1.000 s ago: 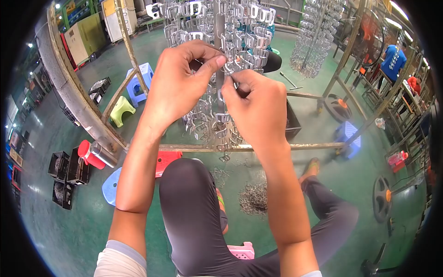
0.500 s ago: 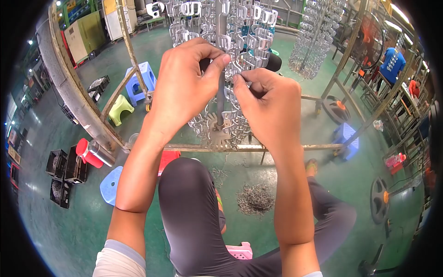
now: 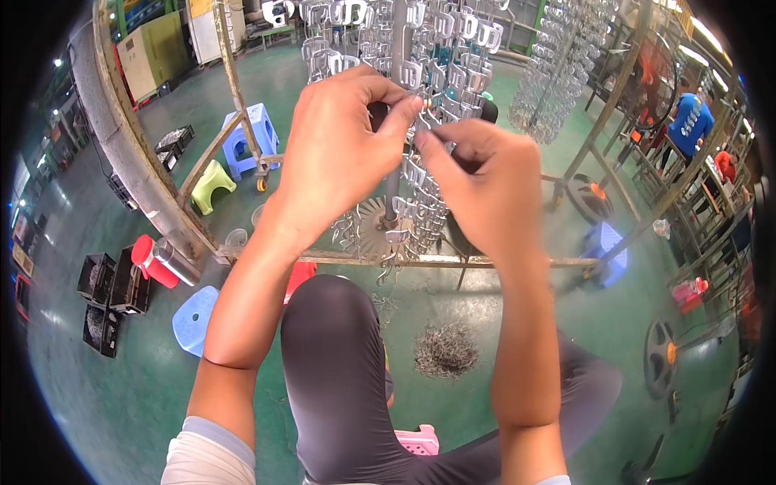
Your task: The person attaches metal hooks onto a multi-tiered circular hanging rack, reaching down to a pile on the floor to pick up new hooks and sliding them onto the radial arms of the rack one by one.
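Observation:
Silvery metal parts (image 3: 411, 75) hang in linked chains around an upright grey pole (image 3: 393, 191) in front of me. My left hand (image 3: 356, 133) is at the left side of the chains, thumb and index finger pinched at a small piece too hidden to name. Slightly lower and to the right, my right hand (image 3: 485, 174) is also pinched, its fingertips close to the left ones at the same chain. What lies between its fingertips is too small to make out.
A rusty frame bar (image 3: 323, 257) crosses below the chains. On the floor are a pile of metal pieces (image 3: 446, 351), a blue stool (image 3: 192, 320), black crates (image 3: 99, 279) and a red-lidded bottle (image 3: 153, 260). A person in blue (image 3: 689, 121) is far right.
Both hands have shifted slightly right in view, still pinched. The hanging chains also appear further right, and the lower parts have swung.

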Available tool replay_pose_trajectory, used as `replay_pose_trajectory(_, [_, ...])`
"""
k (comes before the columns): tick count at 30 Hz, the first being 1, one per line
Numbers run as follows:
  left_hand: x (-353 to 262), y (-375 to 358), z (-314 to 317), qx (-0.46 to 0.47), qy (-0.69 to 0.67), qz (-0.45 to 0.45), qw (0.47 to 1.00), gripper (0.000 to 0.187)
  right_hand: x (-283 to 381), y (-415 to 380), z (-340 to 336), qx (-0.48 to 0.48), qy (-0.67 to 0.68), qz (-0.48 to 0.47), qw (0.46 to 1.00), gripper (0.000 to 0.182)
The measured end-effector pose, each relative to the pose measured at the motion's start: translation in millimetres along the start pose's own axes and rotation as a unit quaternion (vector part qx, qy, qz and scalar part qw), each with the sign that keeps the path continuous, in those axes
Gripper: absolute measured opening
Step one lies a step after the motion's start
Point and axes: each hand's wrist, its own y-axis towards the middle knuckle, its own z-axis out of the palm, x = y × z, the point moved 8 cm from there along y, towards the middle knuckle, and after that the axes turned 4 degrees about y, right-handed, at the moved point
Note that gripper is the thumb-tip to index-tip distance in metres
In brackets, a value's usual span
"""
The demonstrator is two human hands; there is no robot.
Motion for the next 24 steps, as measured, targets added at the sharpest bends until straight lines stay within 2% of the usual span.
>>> replay_pose_trajectory(2, [0.4,-0.3,-0.5,-0.023,-0.020,0.016,0.999,0.016,3.8,11.1,-8.3,-0.027,0.020,0.007,0.999,0.023])
replay_pose_trajectory(5, [-1.1,-0.3,0.1,-0.029,-0.033,0.023,0.999,0.015,25.1,40.5,-8.4,-0.004,0.003,-0.061,0.998,0.029])
replay_pose_trajectory(9, [1.4,0.6,4.0,0.003,-0.009,0.024,1.000,0.016,22.1,70.2,0.1,0.077,-0.043,-0.014,0.996,0.029])
replay_pose_trajectory(12, [3.1,1.7,-0.4,-0.021,-0.052,-0.009,0.998,0.014,19.3,73.5,-3.5,0.091,-0.044,0.052,0.993,0.029])
replay_pose_trajectory(15, [4.1,5.4,-7.3,-0.053,-0.034,0.004,0.998,0.015,21.5,72.7,-8.3,0.076,-0.079,0.023,0.994,0.032])
replay_pose_trajectory(24, [4.7,4.6,1.2,-0.047,0.045,0.046,0.997,0.019,25.8,71.3,-10.5,0.085,-0.115,-0.003,0.990,0.034])
